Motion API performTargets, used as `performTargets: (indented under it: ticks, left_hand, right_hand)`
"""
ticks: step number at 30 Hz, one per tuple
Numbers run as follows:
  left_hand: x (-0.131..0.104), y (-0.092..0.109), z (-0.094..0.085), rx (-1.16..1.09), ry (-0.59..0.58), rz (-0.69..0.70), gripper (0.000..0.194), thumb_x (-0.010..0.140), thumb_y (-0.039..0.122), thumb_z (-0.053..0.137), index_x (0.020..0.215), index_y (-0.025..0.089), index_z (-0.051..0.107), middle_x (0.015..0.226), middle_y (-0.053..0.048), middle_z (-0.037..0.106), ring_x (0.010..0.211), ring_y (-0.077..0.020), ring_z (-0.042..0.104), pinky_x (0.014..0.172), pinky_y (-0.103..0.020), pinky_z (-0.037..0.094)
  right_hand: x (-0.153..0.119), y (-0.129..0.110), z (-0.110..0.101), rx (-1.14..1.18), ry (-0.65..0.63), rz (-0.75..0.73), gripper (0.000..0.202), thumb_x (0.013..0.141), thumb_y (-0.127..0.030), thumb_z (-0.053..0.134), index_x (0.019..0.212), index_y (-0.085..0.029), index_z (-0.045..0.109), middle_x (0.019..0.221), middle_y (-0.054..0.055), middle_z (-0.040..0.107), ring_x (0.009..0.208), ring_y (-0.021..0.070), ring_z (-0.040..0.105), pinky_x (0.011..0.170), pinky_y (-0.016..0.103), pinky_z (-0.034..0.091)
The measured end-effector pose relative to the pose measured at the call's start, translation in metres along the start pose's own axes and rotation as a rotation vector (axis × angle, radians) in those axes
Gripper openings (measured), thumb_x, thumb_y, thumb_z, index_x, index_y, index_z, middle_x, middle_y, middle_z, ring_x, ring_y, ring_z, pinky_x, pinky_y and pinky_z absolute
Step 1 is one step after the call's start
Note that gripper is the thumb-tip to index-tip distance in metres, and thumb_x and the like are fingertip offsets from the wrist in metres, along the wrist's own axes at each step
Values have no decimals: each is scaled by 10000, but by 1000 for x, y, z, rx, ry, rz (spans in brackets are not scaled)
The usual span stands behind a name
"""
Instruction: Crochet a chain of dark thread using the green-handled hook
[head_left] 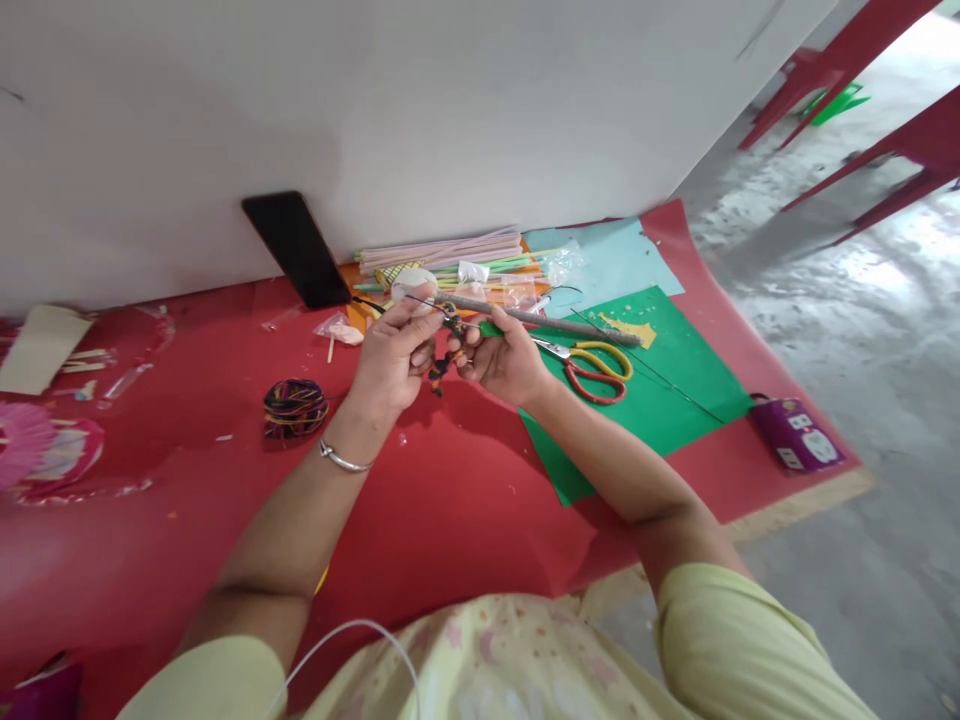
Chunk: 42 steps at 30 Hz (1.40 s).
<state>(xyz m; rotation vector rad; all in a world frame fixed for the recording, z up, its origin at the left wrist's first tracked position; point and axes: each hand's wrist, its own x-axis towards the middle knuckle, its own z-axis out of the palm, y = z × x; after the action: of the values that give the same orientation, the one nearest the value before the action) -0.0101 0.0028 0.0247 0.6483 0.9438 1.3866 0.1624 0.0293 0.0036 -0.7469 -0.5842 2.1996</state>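
Observation:
Both hands meet above the red table, around a small strip of dark multicoloured yarn work [439,375] with orange stitches. My left hand [396,350] is closed, its thumb and forefinger pinching the top of the strip beside a thin dark needle [420,300]. My right hand [506,358] is closed too, with its fingertips on the strip's right side; whether it also grips a needle is hard to make out. To the left of my left wrist lies a ball of multicoloured yarn [295,408]. Scissors [596,370] with red and yellow handles lie just right of my right hand.
A phone [298,248] leans on the white wall. Behind my hands are straws [442,250], a grey rod [585,326] and blue paper [645,260]. Green paper [675,350] lies at right, a purple box [799,435] near the table's edge. Pink craft pieces [34,440] sit left.

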Motion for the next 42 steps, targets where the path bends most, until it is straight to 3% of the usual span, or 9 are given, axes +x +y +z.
performTargets:
  ticks: [8, 12, 16, 21, 25, 29, 35, 42]
  left_hand:
    - [-1, 3, 3, -46, 31, 57, 503, 589, 202, 979, 1070, 196, 831, 596, 106, 568, 405, -11, 326, 418, -182, 164]
    - [-2, 14, 2, -71, 60, 141, 527, 602, 209, 971, 1112, 189, 840, 584, 103, 583, 396, -13, 328, 414, -180, 171]
    - [-3, 27, -3, -107, 76, 236, 588, 584, 212, 1012, 1147, 189, 844, 631, 77, 659, 405, -12, 361, 411, -180, 179]
    - [-4, 36, -8, -125, 54, 214, 671, 564, 220, 1025, 1207, 190, 837, 589, 98, 623, 398, -12, 342, 403, -161, 175]
    - [-6, 40, -10, -112, 17, 155, 667, 572, 200, 999, 1213, 176, 818, 577, 100, 597, 406, -15, 348, 404, -145, 182]
    - [-6, 45, -15, -86, -66, 52, 681, 604, 261, 999, 1245, 177, 787, 614, 58, 666, 409, -9, 309, 405, -133, 159]
    - [-5, 48, -18, -104, -84, -54, 680, 583, 306, 1031, 1186, 180, 743, 644, 23, 706, 419, -12, 296, 397, -125, 130]
    - [-7, 46, -17, -62, -82, 4, 635, 610, 308, 1021, 1175, 170, 766, 646, 33, 690, 431, -13, 324, 406, -120, 169]
  right_hand:
    - [0, -5, 14, 171, 73, 57, 541, 1187, -531, 405, 801, -201, 591, 780, 36, 767, 487, 105, 613, 401, 173, 411]
    - [6, -8, 31, 155, 30, 46, 535, 1185, -542, 415, 812, -201, 590, 774, 18, 769, 433, 89, 577, 374, 166, 353]
    - [13, -10, 49, 49, 1, 16, 585, 1195, -543, 373, 782, -195, 599, 742, 20, 753, 430, 97, 591, 389, 179, 374]
    - [17, -8, 61, 28, -7, -25, 602, 1188, -547, 397, 758, -189, 617, 725, 24, 736, 464, 100, 606, 424, 189, 412]
    - [18, -5, 62, 55, -26, 14, 617, 1199, -518, 340, 760, -191, 624, 732, 37, 738, 490, 115, 620, 440, 198, 426]
    - [20, -4, 57, 78, -70, 41, 633, 1205, -500, 278, 807, -189, 661, 776, 55, 765, 538, 133, 649, 499, 222, 497]
    - [23, -5, 49, 52, -116, 44, 659, 1191, -475, 244, 784, -190, 677, 777, 90, 778, 603, 169, 678, 579, 270, 569]
    - [24, -9, 48, 7, -91, 20, 804, 1186, -423, 84, 742, -175, 707, 747, 114, 785, 610, 177, 705, 591, 273, 586]
